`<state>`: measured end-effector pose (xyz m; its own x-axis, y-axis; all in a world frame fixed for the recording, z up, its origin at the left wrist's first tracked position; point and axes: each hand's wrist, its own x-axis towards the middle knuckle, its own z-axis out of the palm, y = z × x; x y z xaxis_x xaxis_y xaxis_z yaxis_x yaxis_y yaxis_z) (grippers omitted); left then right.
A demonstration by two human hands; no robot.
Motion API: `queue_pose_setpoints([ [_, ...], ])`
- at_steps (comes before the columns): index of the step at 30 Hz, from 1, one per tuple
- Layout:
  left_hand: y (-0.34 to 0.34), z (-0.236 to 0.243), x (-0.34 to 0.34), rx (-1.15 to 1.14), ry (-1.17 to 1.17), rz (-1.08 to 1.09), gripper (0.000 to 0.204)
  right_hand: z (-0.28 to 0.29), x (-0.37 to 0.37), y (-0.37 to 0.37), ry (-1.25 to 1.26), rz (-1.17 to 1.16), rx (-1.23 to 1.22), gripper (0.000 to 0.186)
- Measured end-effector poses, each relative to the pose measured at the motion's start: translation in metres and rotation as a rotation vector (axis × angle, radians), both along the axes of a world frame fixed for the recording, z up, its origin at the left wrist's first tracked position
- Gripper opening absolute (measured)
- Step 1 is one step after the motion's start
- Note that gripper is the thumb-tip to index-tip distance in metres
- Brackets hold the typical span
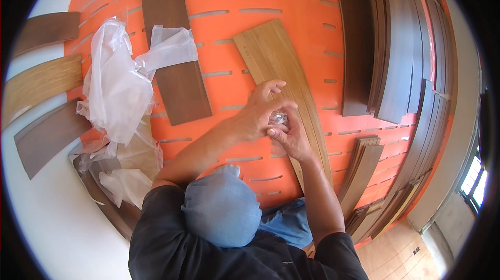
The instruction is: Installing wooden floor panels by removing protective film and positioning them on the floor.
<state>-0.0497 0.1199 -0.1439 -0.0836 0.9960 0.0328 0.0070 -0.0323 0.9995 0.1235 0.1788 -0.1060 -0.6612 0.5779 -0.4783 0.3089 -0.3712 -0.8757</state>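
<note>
Above a tan board (pixel 270 46), the right hand (pixel 295 138) holds crumpled clear plastic (pixel 279 118); the left hand (pixel 254 115) curls close, its grip unclear; loosening could drop it

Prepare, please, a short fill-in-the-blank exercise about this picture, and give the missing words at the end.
1. The light brown plank lies on a slotted sheet coloured ____.
2. The white plastic wrap is to the ____ of the left hand and right hand.
3. A small clear shiny piece is between the two ____.
4. The sleeves are ____ in colour.

Missing words: orange; left; hands; black.
</note>
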Motion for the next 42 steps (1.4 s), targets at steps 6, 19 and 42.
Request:
queue_pose_setpoints([
  [6, 0.029, 0.015, -0.035, -0.136, 0.638, -0.277, 0.081, -0.062, 0.068, 0.05, -0.114, -0.222, -0.131, 0.029],
  [19, 0.228, -0.05, -0.118, -0.284, 0.962, 0.186, 0.031, -0.126, 0.05, 0.065, -0.36, -0.111, 1.257, 0.037],
  [42, 0.276, -0.038, -0.108, -0.647, 1.078, -0.279, 0.022, -0.124, 0.053, 0.073, -0.308, -0.127, 1.233, 0.037],
])
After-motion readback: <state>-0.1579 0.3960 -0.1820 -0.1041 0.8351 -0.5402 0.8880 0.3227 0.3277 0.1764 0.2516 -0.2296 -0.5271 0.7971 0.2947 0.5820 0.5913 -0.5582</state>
